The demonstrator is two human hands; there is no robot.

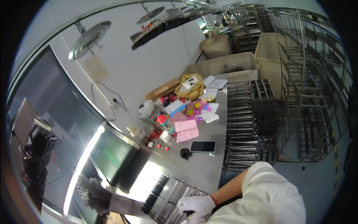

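My right hand [197, 206], in a white glove, reaches in from the lower right over a metal rack [175, 192] on the steel table. Its fingers are curled, and a small dark piece [189, 213] shows beside them; what they grip is not clear. Along the rack's left side runs a row of black, pin-like parts [156, 192]. The rack's near end is cut off by the lower edge. My left hand cannot be made out; a bit of white below my right hand is too cropped to name.
On the steel table [209, 166] lie a phone [203, 146], a small black object [185, 153], pink paper [186, 130] and a yellow bag [190, 87]. A lit tube lamp [84, 170] and bundled thin rods [91, 194] are at left. Metal racks [242, 123] stand right, near bins [223, 67].
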